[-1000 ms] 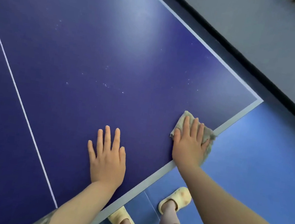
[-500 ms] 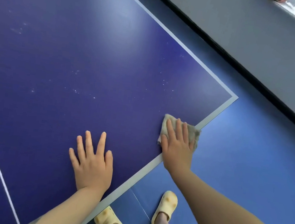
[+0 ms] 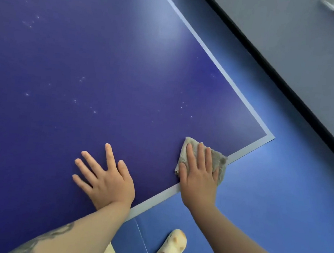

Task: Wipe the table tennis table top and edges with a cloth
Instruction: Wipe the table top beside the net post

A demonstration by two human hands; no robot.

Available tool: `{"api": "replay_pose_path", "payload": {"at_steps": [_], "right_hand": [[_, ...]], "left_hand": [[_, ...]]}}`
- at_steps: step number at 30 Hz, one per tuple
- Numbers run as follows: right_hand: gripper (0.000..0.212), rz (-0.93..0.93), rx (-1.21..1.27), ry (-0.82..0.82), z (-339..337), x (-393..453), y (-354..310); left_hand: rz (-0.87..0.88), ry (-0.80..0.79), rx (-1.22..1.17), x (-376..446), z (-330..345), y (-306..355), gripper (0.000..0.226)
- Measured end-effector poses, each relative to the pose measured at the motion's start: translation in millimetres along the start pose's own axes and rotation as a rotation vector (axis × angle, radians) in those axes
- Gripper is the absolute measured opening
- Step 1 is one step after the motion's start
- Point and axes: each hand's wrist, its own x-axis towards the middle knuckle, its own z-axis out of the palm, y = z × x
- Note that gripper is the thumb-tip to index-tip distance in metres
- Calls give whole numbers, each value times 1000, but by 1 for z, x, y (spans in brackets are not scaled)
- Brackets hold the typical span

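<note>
The dark blue table tennis table fills the left and middle, with a pale border line along its near edge and a corner at the right. My right hand presses flat, fingers straight, on a grey-beige cloth that lies over the near edge line, a short way left of the corner. My left hand rests flat on the top with fingers spread, to the left of the cloth. Small white specks dot the surface beyond both hands.
Blue floor lies right of and below the table. A grey wall with a black skirting strip runs diagonally at the upper right. My feet in yellow slippers stand just below the table's near edge.
My right hand has slid the cloth left along the near edge, away from the corner. The view has shifted, so the white centre line now sits at the far left.
</note>
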Motion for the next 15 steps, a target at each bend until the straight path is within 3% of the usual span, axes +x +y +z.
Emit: {"api": "replay_pose_path", "payload": {"at_steps": [5,8,10,12,15], "right_hand": [[58,-355,-66,12,24,-26,-38],[58,-593,-76,-114,11,21,-57],[63,-654,-98,-186,-4,59,-50],[65,-515,-78,-152,-16,84,-23],[65,-153,-43,-5,-16,68,20]], "left_hand": [[-22,15,48,1,1,2,64],[-32,27,65,2,0,2,64],[-34,51,73,2,0,3,64],[-32,64,90,2,0,3,63],[-37,67,109,1,1,1,63]]}}
